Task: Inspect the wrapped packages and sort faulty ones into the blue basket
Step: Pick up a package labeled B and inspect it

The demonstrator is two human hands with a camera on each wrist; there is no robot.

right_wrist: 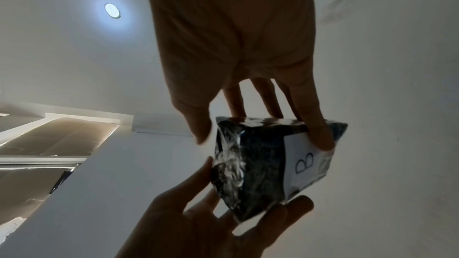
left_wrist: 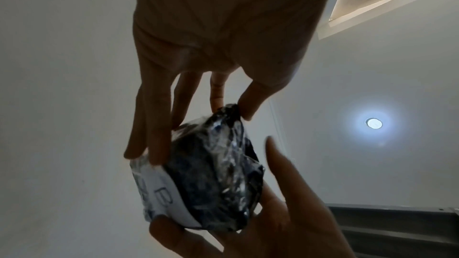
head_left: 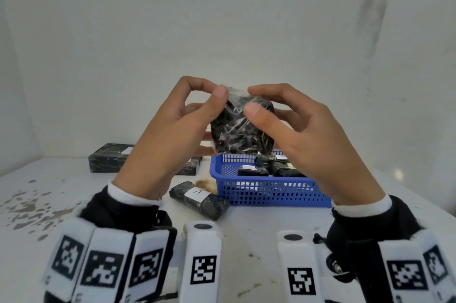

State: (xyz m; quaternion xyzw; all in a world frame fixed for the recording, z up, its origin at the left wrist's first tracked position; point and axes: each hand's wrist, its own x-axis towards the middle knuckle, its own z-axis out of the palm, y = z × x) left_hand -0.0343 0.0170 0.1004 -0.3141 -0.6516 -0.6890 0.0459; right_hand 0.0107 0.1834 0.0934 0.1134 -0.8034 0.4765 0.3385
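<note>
A black package [head_left: 243, 130] wrapped in crinkled clear film is held up in front of me, above the far edge of the blue basket [head_left: 271, 194]. My left hand [head_left: 217, 98] pinches its upper left corner, the other fingers behind it. My right hand [head_left: 251, 101] grips its upper right side with thumb in front and fingers behind. From the wrist views the package [left_wrist: 211, 164] carries a white label marked B [right_wrist: 304, 164] on the side turned away from my head. Several dark packages [head_left: 254, 170] lie in the basket.
A wrapped roll labelled A [head_left: 199, 199] lies on the white table just left of the basket, beside a small brown tuft [head_left: 206, 184]. A long black package [head_left: 109, 158] and another [head_left: 190, 167] sit at the back left. Stains [head_left: 32, 206] mark the table's left.
</note>
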